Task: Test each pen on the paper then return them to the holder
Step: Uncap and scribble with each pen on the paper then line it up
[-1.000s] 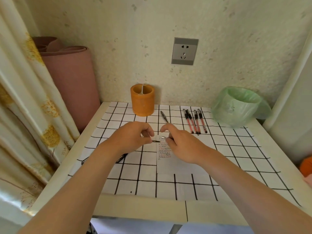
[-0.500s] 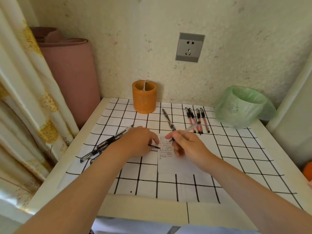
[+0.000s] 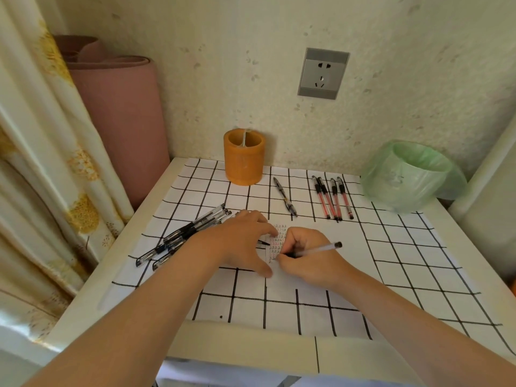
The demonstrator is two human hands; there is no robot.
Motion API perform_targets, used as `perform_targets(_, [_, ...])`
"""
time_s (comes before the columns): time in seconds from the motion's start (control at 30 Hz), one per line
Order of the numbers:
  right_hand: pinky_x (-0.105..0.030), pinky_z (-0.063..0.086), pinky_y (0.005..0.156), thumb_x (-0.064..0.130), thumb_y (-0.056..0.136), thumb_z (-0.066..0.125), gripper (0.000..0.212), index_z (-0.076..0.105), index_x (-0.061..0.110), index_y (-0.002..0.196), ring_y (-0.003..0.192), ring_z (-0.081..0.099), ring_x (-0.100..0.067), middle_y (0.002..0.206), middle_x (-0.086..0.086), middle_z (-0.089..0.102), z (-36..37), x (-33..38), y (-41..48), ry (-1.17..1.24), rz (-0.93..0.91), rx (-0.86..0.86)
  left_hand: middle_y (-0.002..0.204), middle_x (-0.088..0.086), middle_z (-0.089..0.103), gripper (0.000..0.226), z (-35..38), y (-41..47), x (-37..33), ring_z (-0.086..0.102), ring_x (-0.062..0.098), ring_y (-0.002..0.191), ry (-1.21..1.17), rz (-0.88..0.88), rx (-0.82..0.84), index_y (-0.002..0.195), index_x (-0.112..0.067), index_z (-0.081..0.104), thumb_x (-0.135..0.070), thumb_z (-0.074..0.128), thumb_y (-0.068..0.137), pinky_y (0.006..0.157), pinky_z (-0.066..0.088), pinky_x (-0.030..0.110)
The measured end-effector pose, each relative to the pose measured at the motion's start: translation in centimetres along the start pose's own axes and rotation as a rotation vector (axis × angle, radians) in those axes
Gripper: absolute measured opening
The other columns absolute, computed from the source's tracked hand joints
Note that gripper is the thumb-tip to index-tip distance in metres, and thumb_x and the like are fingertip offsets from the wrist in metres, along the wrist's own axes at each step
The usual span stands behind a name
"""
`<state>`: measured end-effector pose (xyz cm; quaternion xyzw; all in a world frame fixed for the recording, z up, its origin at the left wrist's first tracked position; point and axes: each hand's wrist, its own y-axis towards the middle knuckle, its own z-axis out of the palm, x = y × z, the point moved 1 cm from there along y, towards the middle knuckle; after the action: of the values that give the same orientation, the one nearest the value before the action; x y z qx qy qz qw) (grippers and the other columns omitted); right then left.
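Observation:
My right hand (image 3: 307,261) grips a clear-barrelled pen (image 3: 318,249) with its tip down on the small white paper (image 3: 312,236), which carries rows of small red and black marks at its left edge. On that same edge rests my left hand (image 3: 240,238), thumb spread, with a black pen cap (image 3: 264,243) poking out from under its fingers. The orange pen holder (image 3: 244,157) stands at the back by the wall. Several black pens (image 3: 190,233) lie left of my left hand. One dark pen (image 3: 284,195) and several red pens (image 3: 332,198) lie behind the paper.
A black-and-white grid sheet (image 3: 405,261) covers the small table. A bin lined with a green bag (image 3: 410,174) stands at the back right. A pink roll (image 3: 120,107) and a curtain (image 3: 42,163) are at the left, a wall socket (image 3: 322,74) above.
The hands pulled the cap off the pen. My right hand turned the pen and brought its tip down onto the paper. My left hand settled on the paper's left edge.

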<state>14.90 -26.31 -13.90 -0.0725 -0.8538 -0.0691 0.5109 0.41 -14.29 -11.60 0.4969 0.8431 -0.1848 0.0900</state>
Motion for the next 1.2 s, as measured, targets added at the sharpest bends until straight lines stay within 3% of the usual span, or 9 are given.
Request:
perform_targets(0.27, [-0.032,0.048,0.057,0.001,0.075,0.067,0.011,0.057,0.007,0.072,0.066,0.061,-0.011,0.074,-0.007,0.065,0.29,-0.48,0.12,-0.004,-0.068,0.015,0.144,-0.011,0.031,0.089,0.02,-0.1,-0.09,0.023,0.012,0.135,-0.025,0.007,-0.019,0.145,-0.035,0.04,-0.054,0.082,0.069,0.108,0.035,0.036])
perform_targets(0.37, [-0.03,0.049,0.057,-0.001,0.076,0.067,0.014,0.058,0.007,0.072,0.066,0.06,-0.012,0.073,-0.004,0.065,0.38,-0.64,0.14,0.007,-0.063,0.019,0.144,-0.01,0.031,0.09,0.02,-0.05,-0.12,0.023,0.012,0.136,-0.018,0.009,-0.018,0.145,-0.035,0.04,-0.054,0.082,0.069,0.109,0.035,0.036])
perform_targets(0.47, [-0.034,0.05,0.059,0.009,0.074,0.067,0.009,0.059,0.012,0.071,0.067,0.061,-0.015,0.074,-0.003,0.065,0.5,-0.72,0.14,0.006,-0.063,0.024,0.145,-0.01,0.031,0.09,0.07,-0.05,-0.16,0.022,0.013,0.136,-0.017,0.01,-0.018,0.146,-0.034,0.039,-0.054,0.082,0.069,0.108,0.035,0.035])
perform_targets(0.67, [-0.022,0.044,0.055,0.008,0.074,0.068,0.015,0.057,0.017,0.068,0.06,0.057,-0.006,0.067,0.008,0.061,0.6,-0.43,0.02,-0.007,-0.083,0.044,0.146,-0.01,0.03,0.09,0.11,-0.05,-0.21,0.021,0.013,0.137,-0.021,0.004,-0.016,0.147,-0.033,0.039,-0.053,0.082,0.07,0.106,0.033,0.033])
perform_targets(0.77, [-0.021,0.042,0.052,0.001,0.076,0.068,0.019,0.056,0.013,0.068,0.058,0.055,-0.003,0.064,0.009,0.06,0.49,-0.49,0.02,-0.037,-0.087,0.045,0.146,-0.01,0.03,0.09,0.16,-0.09,-0.18,0.022,0.013,0.137,-0.023,0.004,-0.016,0.147,-0.033,0.039,-0.053,0.081,0.07,0.106,0.033,0.032])
perform_targets(0.97, [-0.023,0.045,0.056,0.004,0.074,0.067,0.014,0.057,0.011,0.069,0.063,0.057,-0.007,0.069,-0.001,0.062,0.51,-0.73,0.0,-0.02,-0.116,0.004,0.147,-0.009,0.029,0.089,0.09,-0.19,-0.23,0.02,0.013,0.138,-0.044,0.001,-0.003,0.147,-0.033,0.039,-0.051,0.082,0.071,0.11,0.034,0.036])
perform_targets(1.2, [-0.024,0.045,0.055,0.004,0.075,0.068,0.014,0.058,0.014,0.069,0.062,0.058,-0.003,0.068,0.007,0.061,0.54,-0.75,0.09,-0.035,-0.116,0.036,0.148,-0.009,0.029,0.089,0.02,-0.24,-0.27,0.02,0.013,0.138,-0.045,0.003,-0.002,0.147,-0.032,0.039,-0.05,0.082,0.071,0.11,0.033,0.035])
